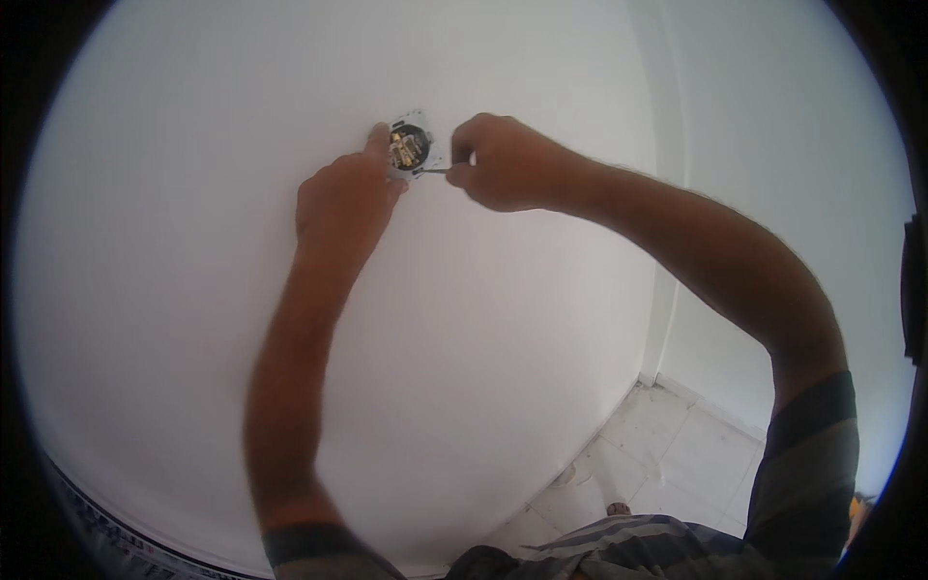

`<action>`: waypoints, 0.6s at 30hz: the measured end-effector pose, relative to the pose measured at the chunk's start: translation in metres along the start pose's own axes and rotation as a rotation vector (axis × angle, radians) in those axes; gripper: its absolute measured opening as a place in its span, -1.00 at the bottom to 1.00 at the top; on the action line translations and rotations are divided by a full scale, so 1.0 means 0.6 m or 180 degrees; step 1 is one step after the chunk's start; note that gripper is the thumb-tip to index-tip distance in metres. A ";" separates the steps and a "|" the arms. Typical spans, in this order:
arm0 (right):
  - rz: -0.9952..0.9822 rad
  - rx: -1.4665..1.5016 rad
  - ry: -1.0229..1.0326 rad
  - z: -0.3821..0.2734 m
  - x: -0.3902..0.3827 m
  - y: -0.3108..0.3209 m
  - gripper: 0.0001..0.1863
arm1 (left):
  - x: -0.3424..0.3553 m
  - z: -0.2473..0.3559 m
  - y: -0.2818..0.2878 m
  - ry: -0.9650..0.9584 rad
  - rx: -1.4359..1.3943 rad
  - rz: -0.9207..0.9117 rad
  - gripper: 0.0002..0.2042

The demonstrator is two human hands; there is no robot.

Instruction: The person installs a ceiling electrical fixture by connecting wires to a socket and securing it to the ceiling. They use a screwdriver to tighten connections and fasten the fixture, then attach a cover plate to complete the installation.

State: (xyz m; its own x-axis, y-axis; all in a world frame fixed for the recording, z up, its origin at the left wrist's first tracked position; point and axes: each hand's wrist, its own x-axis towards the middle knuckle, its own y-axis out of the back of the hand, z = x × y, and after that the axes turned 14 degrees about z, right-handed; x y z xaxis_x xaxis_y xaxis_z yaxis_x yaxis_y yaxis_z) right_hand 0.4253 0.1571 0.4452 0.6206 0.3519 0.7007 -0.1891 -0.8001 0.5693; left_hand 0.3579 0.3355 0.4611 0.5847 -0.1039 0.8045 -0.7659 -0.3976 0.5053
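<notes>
An uncovered wall socket [408, 147] sits against the white wall, with a pale square mounting plate around a dark round middle and brass-coloured metal parts inside. My left hand [343, 198] grips the socket from its left and lower side, fingers at the plate's edges. To the right of it, my right hand [503, 164] is closed on a thin screwdriver [435, 171]. Only the slim shaft shows, its tip at the lower right edge of the plate. The screwdriver's handle is hidden in my fingers.
The white wall [483, 319] surrounds the socket and meets another wall [744, 116] at a corner on the right. Light floor tiles [667, 435] lie below, dirty in places. A dark patterned strip [126, 541] runs along the lower left.
</notes>
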 end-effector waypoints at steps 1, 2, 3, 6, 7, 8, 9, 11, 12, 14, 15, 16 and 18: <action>0.0045 -0.0117 0.0145 -0.003 0.000 -0.004 -0.81 | -0.001 -0.001 -0.003 -0.0027 0.0015 0.0043 -0.31; 0.0090 -0.0224 0.0307 -0.009 -0.001 -0.005 -0.81 | -0.002 -0.009 -0.004 -0.0044 0.0047 0.0090 -0.31; 0.0083 -0.0538 0.0615 -0.009 -0.004 -0.003 -0.81 | -0.003 -0.012 -0.005 -0.0060 0.0081 0.0136 -0.31; 0.0055 -0.1241 0.1316 -0.007 -0.009 0.000 -0.83 | -0.006 -0.013 -0.006 -0.0082 0.0016 0.0204 -0.31; 0.0052 -0.1303 0.1393 -0.005 -0.009 0.001 -0.84 | -0.006 -0.013 -0.005 -0.0075 0.0014 0.0207 -0.31; 0.0040 -0.1381 0.1460 -0.002 -0.010 0.002 -0.85 | -0.006 -0.008 -0.004 -0.0070 -0.0007 0.0210 -0.30; 0.0075 -0.1096 0.1168 -0.001 -0.007 0.002 -0.85 | -0.006 -0.005 -0.004 -0.0065 -0.0029 0.0212 -0.30; 0.0158 -0.0509 0.0580 0.001 0.002 0.005 -0.85 | -0.004 -0.003 -0.004 -0.0069 0.0007 0.0228 -0.29; 0.0160 -0.0504 0.0587 0.005 0.001 0.005 -0.85 | -0.003 -0.002 -0.005 -0.0080 0.0033 0.0238 -0.29; 0.0158 -0.0481 0.0599 0.013 -0.003 0.000 -0.85 | -0.006 -0.007 -0.009 -0.0100 -0.0028 0.0344 -0.26; 0.0235 -0.0333 0.0689 0.019 -0.011 0.003 -0.85 | -0.011 -0.008 -0.013 -0.0111 -0.0053 0.0390 -0.25; 0.0313 -0.0185 0.0778 0.032 -0.025 0.009 -0.84 | -0.020 -0.007 -0.019 -0.0104 -0.0201 0.0613 -0.25; 0.0652 0.0335 0.0930 0.059 -0.056 0.008 -0.82 | -0.051 -0.008 -0.027 -0.0069 -0.0437 0.1111 -0.26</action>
State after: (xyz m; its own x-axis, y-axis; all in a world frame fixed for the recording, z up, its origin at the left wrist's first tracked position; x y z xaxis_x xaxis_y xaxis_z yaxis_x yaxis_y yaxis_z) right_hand 0.4306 0.1241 0.4090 0.3316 0.2911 0.8974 -0.1981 -0.9085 0.3680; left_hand 0.3512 0.3495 0.4298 0.2866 -0.2315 0.9297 -0.9479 -0.2092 0.2401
